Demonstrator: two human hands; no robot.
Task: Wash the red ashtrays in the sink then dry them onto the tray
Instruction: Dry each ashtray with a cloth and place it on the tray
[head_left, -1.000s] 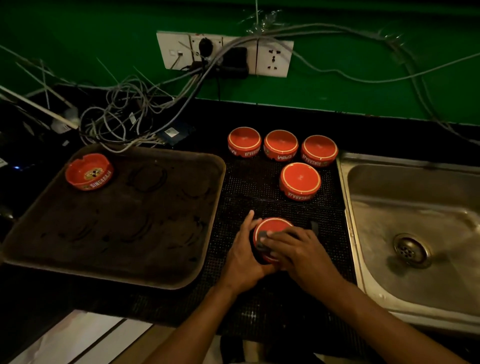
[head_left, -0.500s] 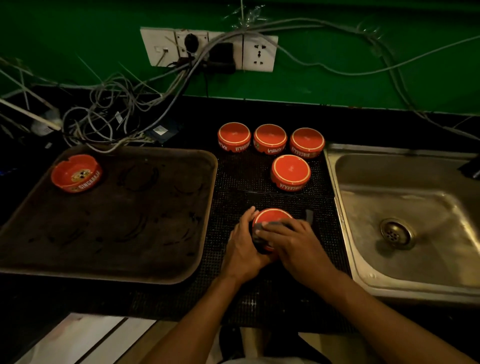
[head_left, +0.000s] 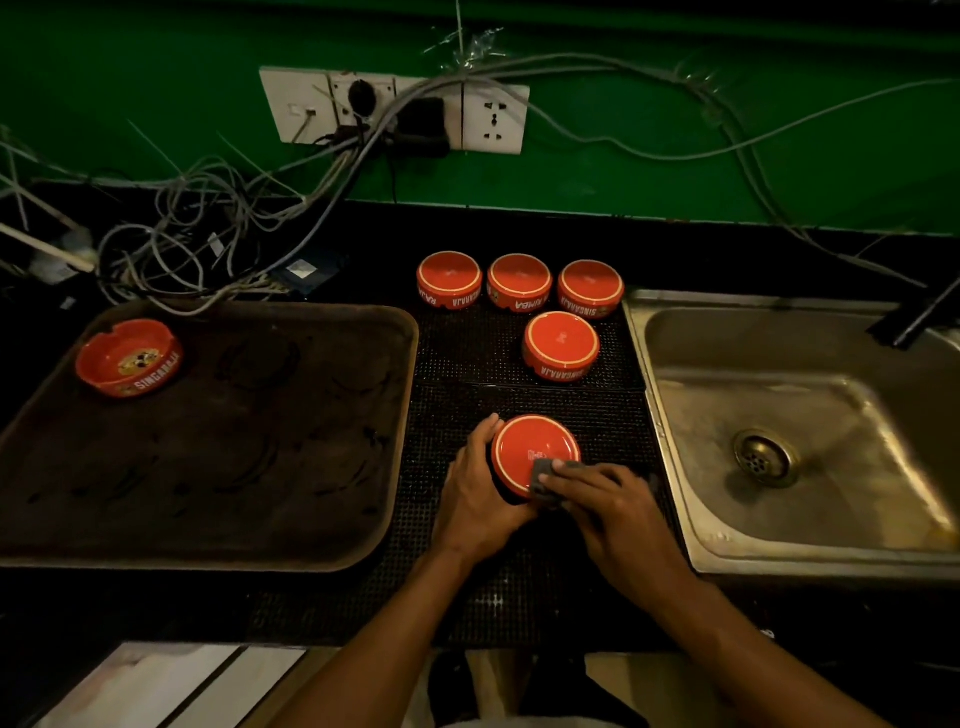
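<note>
Wiping away at the head view's centre: an upturned ashtray (head_left: 535, 454) sits on the black mat (head_left: 462, 364), and the left hand (head_left: 480, 488) cups its left wall, fingers wrapped round the side with the thumb up along the rim. The right hand (head_left: 608, 501) presses a small grey cloth (head_left: 545, 478) against the near edge of the base, fingertips pinning it down; whether the thumb curls under the cloth I can't quite tell in this dim light. Further back, four more ashtrays wait upside down on the mat: a row of three (head_left: 519, 283) and one nearer (head_left: 561, 347), just left of the sink (head_left: 675, 519). The sink basin looks unoccupied, drain (head_left: 763, 457) in plain sight. Over on the left, the tray (head_left: 234, 551) carries one ashtray upright (head_left: 129, 357) in its far corner. So the job reads as early in the drying round: one placed, one in hand, four to go. What could go wrong? The ashtray is glossy and possibly wet, and the left hand grips only one side, so a hard push from the cloth could skid it across the mat towards the sink lip. Lifted to the tray one-handed, it could slip and chip on the tray rim. And that tangle of cables (head_left: 208, 228) under the sockets (head_left: 395, 109) sits just behind the tray, where stray drips would be unwelcome.
</note>
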